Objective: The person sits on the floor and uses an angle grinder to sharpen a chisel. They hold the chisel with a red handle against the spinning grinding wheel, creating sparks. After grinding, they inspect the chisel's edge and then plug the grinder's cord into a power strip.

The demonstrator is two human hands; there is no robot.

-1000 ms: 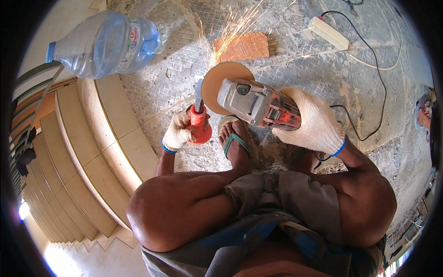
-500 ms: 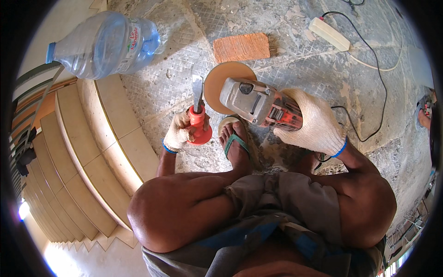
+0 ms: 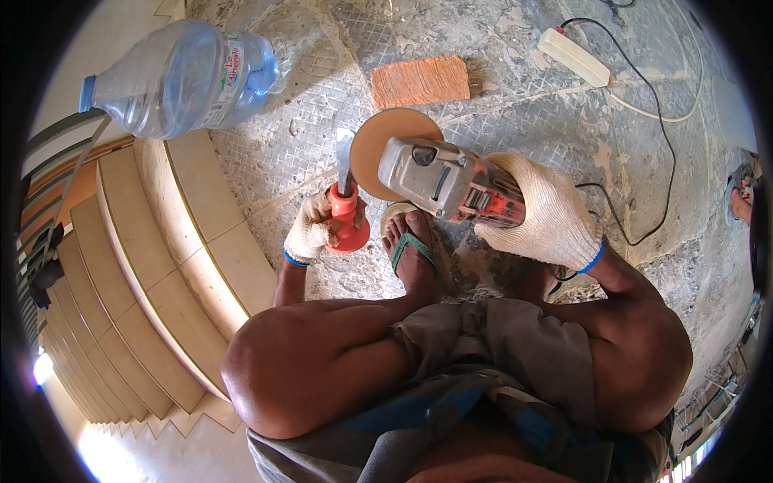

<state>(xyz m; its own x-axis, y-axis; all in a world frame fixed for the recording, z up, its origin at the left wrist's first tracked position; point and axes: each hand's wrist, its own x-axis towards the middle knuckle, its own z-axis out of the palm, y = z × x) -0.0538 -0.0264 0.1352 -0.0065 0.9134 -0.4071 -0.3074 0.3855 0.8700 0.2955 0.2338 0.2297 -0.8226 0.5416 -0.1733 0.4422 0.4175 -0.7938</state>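
Observation:
My left hand (image 3: pixel 308 229), in a cream knit glove with a blue cuff, is closed round a chisel's red handle (image 3: pixel 345 211), which has a wide round guard. The chisel's flat steel blade (image 3: pixel 345 157) points away from me. In my right hand (image 3: pixel 551 213), gloved the same way, is a grey and red angle grinder (image 3: pixel 455 183). Its brown disc (image 3: pixel 394 149) lies right beside the blade and overlaps its edge in the view; whether they touch or the disc spins I cannot tell. My sandalled foot (image 3: pixel 412 249) is just below the disc.
An orange brick (image 3: pixel 420 81) lies on the rough floor ahead. A big clear water bottle (image 3: pixel 181 79) lies on its side at far left, by tiled steps (image 3: pixel 193 266). At right are a white power strip (image 3: pixel 573 58), a black cable (image 3: pixel 670 145) and another person's foot (image 3: pixel 739 208).
The grinder in my right hand has shifted slightly left, bringing its disc closer over the chisel blade. My left hand has stayed almost still.

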